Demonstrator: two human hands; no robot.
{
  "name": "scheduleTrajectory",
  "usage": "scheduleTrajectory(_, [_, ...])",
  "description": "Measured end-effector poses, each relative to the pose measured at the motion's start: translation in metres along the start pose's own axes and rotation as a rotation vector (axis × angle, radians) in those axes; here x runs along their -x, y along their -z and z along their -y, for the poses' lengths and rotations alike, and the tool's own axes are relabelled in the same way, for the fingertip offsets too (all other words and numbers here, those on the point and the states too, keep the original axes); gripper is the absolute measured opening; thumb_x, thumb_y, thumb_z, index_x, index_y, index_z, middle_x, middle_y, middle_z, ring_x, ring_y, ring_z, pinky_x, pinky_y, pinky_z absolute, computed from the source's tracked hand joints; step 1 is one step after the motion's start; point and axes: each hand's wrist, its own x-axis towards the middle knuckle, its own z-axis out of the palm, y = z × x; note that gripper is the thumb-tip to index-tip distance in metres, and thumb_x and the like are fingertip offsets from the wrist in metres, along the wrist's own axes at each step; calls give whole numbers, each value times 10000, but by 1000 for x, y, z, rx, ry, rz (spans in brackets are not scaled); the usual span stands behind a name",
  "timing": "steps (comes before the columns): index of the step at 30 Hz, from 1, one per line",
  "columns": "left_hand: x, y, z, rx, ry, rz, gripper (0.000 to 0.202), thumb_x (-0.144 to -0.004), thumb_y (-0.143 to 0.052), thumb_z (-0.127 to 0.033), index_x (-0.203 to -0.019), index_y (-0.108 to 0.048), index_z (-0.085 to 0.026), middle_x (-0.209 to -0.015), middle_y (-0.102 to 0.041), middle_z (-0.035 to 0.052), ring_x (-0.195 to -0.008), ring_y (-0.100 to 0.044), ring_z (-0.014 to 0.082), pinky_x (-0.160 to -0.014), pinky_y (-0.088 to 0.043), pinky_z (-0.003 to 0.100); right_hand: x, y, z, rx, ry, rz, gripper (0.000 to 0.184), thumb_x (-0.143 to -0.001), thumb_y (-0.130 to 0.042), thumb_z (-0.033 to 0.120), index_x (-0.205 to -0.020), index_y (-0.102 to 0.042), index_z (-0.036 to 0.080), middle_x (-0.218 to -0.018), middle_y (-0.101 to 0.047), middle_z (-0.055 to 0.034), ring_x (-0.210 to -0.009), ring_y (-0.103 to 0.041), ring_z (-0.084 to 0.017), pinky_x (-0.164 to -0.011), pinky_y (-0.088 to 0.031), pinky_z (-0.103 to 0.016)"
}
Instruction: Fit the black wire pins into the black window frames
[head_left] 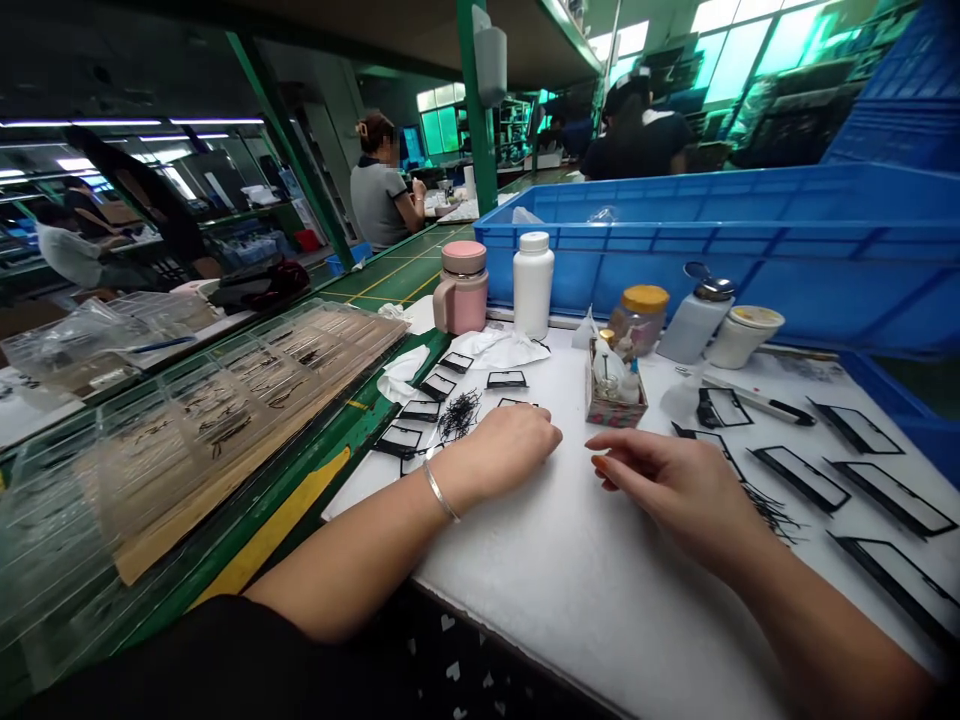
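Note:
My left hand rests on the white work mat with its fingers curled under, a silver bangle on the wrist; what the fingers hold, if anything, is hidden. Just left of it lies a small heap of thin black strands and several small black frames. My right hand lies a little to the right, fingers stretched loosely forward and apart, holding nothing. More black strands lie beside its wrist. Longer black frames are spread on the mat to the right.
At the mat's back stand a pink mug, a white bottle, a yellow-lidded jar, a dispenser bottle, a white cup and a small patterned box. A blue crate sits behind. Clear trays lie left. Other people work farther back.

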Motion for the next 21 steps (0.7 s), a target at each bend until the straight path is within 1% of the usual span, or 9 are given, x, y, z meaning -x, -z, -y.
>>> scheduleTrajectory(2, [0,-1,2,33,9,11,146,-846,-522,-84,-779,-638,-141,-806,-619,63,-738,-564,178,-546,-306,262,0,0,1,-1,2,-2,217,-878,-557,316,-970,-728,220,-689,-687,12,-647,-665,-201,-595,-431,-299])
scheduleTrajectory(4, [2,1,7,98,23,-11,148,-828,-519,-68,-790,-636,-150,-790,-629,46,-734,-570,167,-565,-315,255,0,1,2,-18,-19,-10,218,-873,-556,311,-964,-728,212,-702,-691,4,-660,-673,-204,-609,-444,-298])
scheduleTrajectory(8, [8,13,18,255,90,-138,174,-802,-526,-43,-835,-631,-178,-792,-662,-13,-721,-583,133,-603,-342,231,-2,5,3,-58,-80,-64,216,-860,-558,315,-932,-730,206,-719,-700,-8,-693,-691,-217,-632,-477,-295])
scheduleTrajectory(9, [9,17,21,269,97,-165,175,-799,-533,-39,-826,-634,-179,-796,-665,-17,-730,-585,130,-615,-347,229,-2,5,2,-53,-85,-76,214,-859,-559,317,-922,-731,207,-712,-699,-6,-693,-692,-218,-631,-479,-295])
scheduleTrajectory(11, [9,20,23,264,74,-177,181,-789,-554,-28,-809,-652,-178,-811,-665,-11,-753,-588,131,-635,-355,229,-3,6,2,-33,-86,-84,212,-863,-559,321,-912,-733,210,-701,-697,-5,-684,-690,-216,-626,-480,-295])
scheduleTrajectory(13, [8,18,21,237,19,-138,195,-778,-584,-21,-832,-680,-183,-833,-660,4,-775,-591,138,-640,-358,234,-3,7,1,-28,-88,-82,220,-868,-556,328,-917,-734,210,-703,-697,-9,-678,-689,-218,-621,-483,-298])
scheduleTrajectory(15, [5,13,17,202,-13,-70,196,-778,-608,-33,-866,-696,-184,-841,-652,18,-779,-590,148,-621,-350,244,-3,7,0,-29,-93,-90,228,-864,-558,344,-912,-736,210,-697,-695,-13,-666,-687,-223,-615,-486,-304])
scheduleTrajectory(18, [1,4,10,137,20,7,133,-811,-593,-70,-798,-691,-158,-832,-635,47,-743,-574,161,-568,-318,267,-1,7,-1,-28,-91,-117,246,-849,-563,373,-904,-739,211,-696,-695,-19,-652,-681,-232,-613,-484,-315])
scheduleTrajectory(21, [3,4,4,78,44,21,157,-839,-550,-71,-747,-660,-136,-859,-628,70,-760,-570,181,-548,-303,282,0,8,-2,20,-102,-134,266,-837,-562,418,-895,-741,229,-726,-704,-19,-670,-676,-249,-603,-466,-325])
